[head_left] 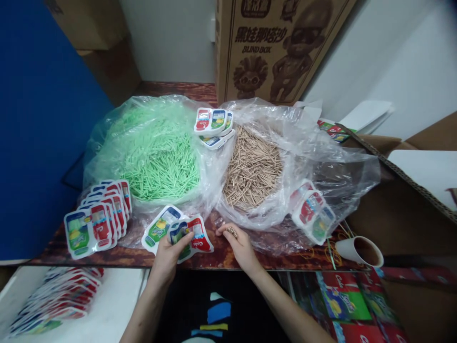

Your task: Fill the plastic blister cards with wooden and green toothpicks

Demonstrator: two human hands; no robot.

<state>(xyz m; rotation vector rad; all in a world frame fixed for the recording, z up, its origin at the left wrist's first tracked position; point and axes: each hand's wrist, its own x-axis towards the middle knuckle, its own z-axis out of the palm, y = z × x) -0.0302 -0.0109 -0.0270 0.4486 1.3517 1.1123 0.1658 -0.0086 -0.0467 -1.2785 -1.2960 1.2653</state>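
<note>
My left hand (pixel 168 255) grips a printed plastic blister tray (pixel 191 236) with green and red bottle pictures, held over the table's front edge. A second such tray (pixel 159 227) lies just left of it on the table. My right hand (pixel 238 243) is closed on a small bundle of tan sticks (pixel 232 232) right beside the held tray. Behind my hands, a clear bag holds a heap of green sticks (pixel 157 157) and another clear bag holds a heap of tan sticks (pixel 252 166).
A fanned row of trays (pixel 98 221) lies at the left of the wooden table (pixel 117 255). More trays (pixel 213 125) rest between the bags and others (pixel 313 212) at the right. A paper cup (pixel 359 250) lies tipped at right. A cardboard box (pixel 274 47) stands behind.
</note>
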